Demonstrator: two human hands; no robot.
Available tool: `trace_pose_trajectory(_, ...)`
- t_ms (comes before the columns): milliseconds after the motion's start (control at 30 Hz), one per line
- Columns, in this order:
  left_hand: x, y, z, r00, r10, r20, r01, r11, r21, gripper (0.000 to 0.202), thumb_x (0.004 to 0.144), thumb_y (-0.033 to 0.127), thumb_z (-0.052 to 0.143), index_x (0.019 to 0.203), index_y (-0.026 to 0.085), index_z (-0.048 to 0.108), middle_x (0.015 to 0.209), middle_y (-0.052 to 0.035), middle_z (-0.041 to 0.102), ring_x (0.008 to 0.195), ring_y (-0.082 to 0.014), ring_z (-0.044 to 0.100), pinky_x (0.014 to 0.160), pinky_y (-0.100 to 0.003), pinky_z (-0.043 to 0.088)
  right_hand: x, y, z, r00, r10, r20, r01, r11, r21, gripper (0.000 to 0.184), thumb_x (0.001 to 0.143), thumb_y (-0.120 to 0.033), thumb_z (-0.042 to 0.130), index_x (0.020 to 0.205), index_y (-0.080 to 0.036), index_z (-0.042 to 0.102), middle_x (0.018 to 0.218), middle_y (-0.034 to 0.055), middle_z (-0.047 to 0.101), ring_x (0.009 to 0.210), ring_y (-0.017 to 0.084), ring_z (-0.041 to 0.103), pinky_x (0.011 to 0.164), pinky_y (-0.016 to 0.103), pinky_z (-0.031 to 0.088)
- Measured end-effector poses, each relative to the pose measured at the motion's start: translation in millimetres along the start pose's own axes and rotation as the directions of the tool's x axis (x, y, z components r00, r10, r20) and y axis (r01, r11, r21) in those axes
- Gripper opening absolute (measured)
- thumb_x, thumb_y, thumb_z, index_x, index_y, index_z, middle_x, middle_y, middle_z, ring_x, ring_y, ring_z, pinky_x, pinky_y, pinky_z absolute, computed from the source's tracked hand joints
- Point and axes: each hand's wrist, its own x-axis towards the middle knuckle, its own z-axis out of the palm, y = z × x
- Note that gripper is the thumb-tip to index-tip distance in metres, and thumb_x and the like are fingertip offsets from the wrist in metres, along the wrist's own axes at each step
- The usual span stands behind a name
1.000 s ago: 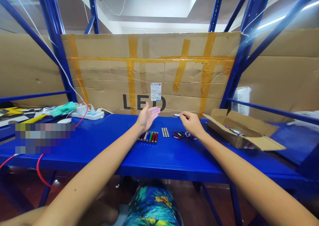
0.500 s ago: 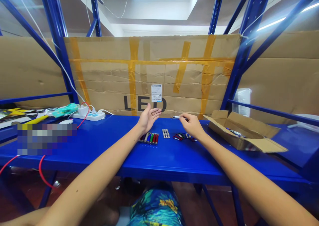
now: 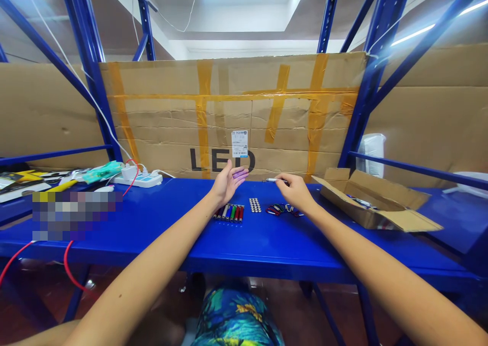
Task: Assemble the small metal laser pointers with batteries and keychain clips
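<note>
My right hand (image 3: 293,187) pinches a slim silver flashlight (image 3: 271,180), whose end points left toward my other hand. Fingers and palm of my left hand (image 3: 229,182) are spread open and hold nothing; a purple glow lies on the fingers. Below it, a row of small coloured metal tubes (image 3: 232,213) in silver, blue, green and red lies on the blue table, partly hidden by my left wrist. Between the hands sits a neat grid of button cells (image 3: 255,205). A bunch of coloured carabiner clips (image 3: 280,209) lies under my right hand.
An open cardboard box (image 3: 362,203) with some slim metal pieces inside stands at the right. At the left are a white power strip (image 3: 143,180), red cables and assorted packets. A large taped cardboard panel (image 3: 171,127) closes off the table's back, between blue rack posts.
A purple glow has appeared on the fingers of my left hand. Both hands keep nearly the same pose, and the view has shifted slightly.
</note>
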Motion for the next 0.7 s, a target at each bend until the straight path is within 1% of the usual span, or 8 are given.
trace_pose_trajectory(200, 0.5, 0.2, 0.4, 1.0, -0.018, -0.007, 0.018, 1.0, -0.013, 0.072, 0.094, 0.061, 0.031, 0.13, 0.004, 0.054, 0.141, -0.0241, 0.05, 0.131, -0.0271, 0.05, 0.114, -0.036, 0.035, -0.1, 0.2, -0.9, 1.0, 0.006, 0.008, -0.006, 1.0, 0.005, 0.025, 0.08, -0.028, 0.046, 0.072, -0.016, 0.067, 0.066, 0.0021, 0.065, 0.063, 0.016, 0.053, 0.06, 0.027, 0.037)
trace_pose_trajectory(367, 0.8, -0.2, 1.2, 1.0, -0.021, -0.017, 0.021, 1.0, 0.003, 0.07, 0.093, 0.062, 0.034, 0.132, 0.007, 0.054, 0.138, -0.0223, 0.054, 0.13, -0.027, 0.051, 0.114, -0.039, 0.035, -0.5, 0.1, -0.8, 1.0, 0.007, 0.015, -0.007, 1.0, 0.007, 0.024, 0.079, -0.028, 0.046, 0.072, -0.016, 0.066, 0.066, 0.0021, 0.064, 0.064, 0.017, 0.053, 0.06, 0.027, 0.038)
trace_pose_trajectory(567, 0.4, 0.0, 3.3, 0.999, -0.026, -0.046, 0.025, 1.0, -0.009, 0.068, 0.092, 0.062, 0.035, 0.119, 0.005, 0.061, 0.135, -0.0243, 0.056, 0.126, -0.0272, 0.055, 0.112, -0.036, 0.038, -0.2, -0.8, -0.7, 1.0, -0.018, 0.017, 0.018, 1.0, 0.004, 0.025, 0.081, -0.029, 0.046, 0.072, -0.017, 0.066, 0.067, 0.0028, 0.065, 0.065, 0.017, 0.054, 0.062, 0.027, 0.039)
trace_pose_trajectory(700, -0.2, 0.4, 3.2, 0.999, -0.019, -0.048, 0.018, 1.0, -0.014, 0.065, 0.092, 0.062, 0.036, 0.113, 0.006, 0.062, 0.133, -0.0241, 0.058, 0.125, -0.0278, 0.055, 0.112, -0.038, 0.038, -0.6, -1.9, -0.3, 1.0, -0.017, 0.025, 0.017, 1.0, 0.008, 0.025, 0.081, -0.03, 0.046, 0.072, -0.016, 0.065, 0.068, 0.0033, 0.066, 0.066, 0.018, 0.055, 0.062, 0.028, 0.039)
